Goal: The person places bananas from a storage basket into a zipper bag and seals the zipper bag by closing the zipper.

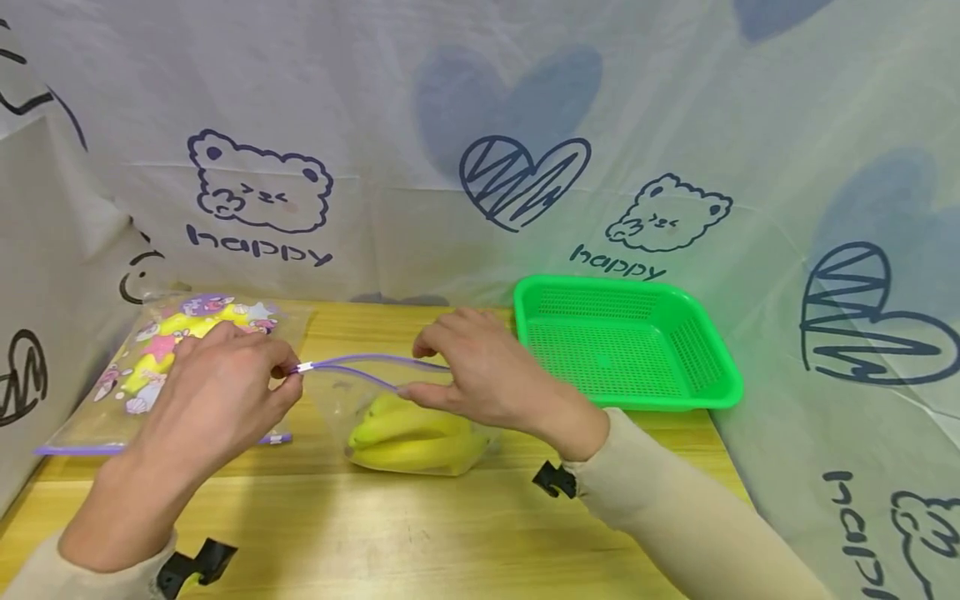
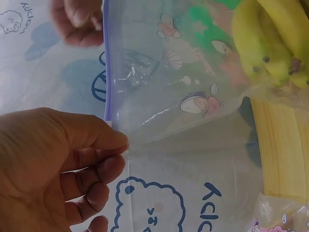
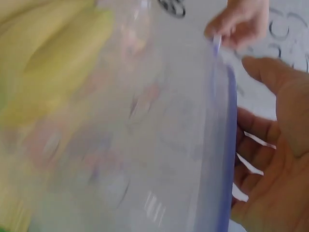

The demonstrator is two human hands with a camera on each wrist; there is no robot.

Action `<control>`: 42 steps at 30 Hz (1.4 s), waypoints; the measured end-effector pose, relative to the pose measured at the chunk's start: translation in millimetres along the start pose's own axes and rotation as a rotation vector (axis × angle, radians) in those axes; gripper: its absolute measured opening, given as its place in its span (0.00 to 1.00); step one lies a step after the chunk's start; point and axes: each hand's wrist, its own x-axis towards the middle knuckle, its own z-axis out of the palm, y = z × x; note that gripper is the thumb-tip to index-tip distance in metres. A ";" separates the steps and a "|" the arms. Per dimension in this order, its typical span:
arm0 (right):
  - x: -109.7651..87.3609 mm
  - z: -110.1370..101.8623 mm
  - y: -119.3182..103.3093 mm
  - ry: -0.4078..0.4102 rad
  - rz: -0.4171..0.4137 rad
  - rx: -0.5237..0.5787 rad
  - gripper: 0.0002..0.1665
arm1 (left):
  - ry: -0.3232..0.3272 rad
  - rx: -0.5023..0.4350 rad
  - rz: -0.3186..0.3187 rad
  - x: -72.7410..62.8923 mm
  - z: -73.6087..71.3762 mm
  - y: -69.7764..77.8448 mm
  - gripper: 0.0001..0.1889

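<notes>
A clear printed zip bag (image 2: 140, 96) with a purple zip edge (image 1: 375, 358) holds a bunch of yellow bananas (image 1: 420, 442) low inside. In the head view its mouth gapes between the hands. My left hand (image 1: 217, 392) pinches the mouth's left corner between thumb and forefinger, right by the white zip slider (image 1: 303, 367). At the other side of the mouth, my right hand (image 1: 487, 367) has its thumb and fingers spread apart. The right wrist view shows the right fingers (image 3: 253, 140) loosely bent beside the purple edge, the thumb held away from it.
A second printed bag with a purple zip strip (image 1: 78, 451) lies at the left, with yellow things inside. A green plastic basket (image 1: 720, 358) stands at the back right. White cloth (image 1: 405, 208) with drawings encloses the wooden table (image 1: 375, 542) behind and at both sides.
</notes>
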 end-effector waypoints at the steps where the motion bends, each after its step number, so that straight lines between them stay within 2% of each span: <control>1: 5.3 2.9 -6.9 0.022 -0.012 -0.004 0.23 | -0.005 0.000 -0.003 -0.2 -0.6 0.3 0.02; 4: 20.4 11.9 -26.6 0.084 -0.040 -0.010 0.22 | -0.015 -0.003 -0.002 -0.4 -1.7 0.8 0.02; 8: 38.9 24.4 -45.8 0.137 -0.070 -0.030 0.20 | 0.009 -0.004 0.016 -0.9 -1.9 1.8 0.02; 16: 62.0 44.4 -59.2 0.106 -0.072 -0.136 0.17 | 0.013 -0.001 0.005 -1.5 -0.8 7.4 0.01; 24: 64.2 53.5 -59.4 0.151 -0.091 -0.180 0.11 | 0.156 0.048 0.173 -5.6 6.1 -0.4 0.08; 29: 64.7 53.6 -59.7 0.136 -0.130 -0.218 0.09 | 0.182 0.066 0.231 -6.3 7.3 -4.4 0.08; 34: 63.2 51.4 -57.3 0.097 -0.143 -0.216 0.08 | 0.140 0.056 0.176 -7.6 7.3 -2.1 0.06; 42: 57.5 49.0 -48.4 0.031 -0.125 -0.209 0.09 | 0.007 -0.027 -0.007 -10.4 4.4 -1.8 0.03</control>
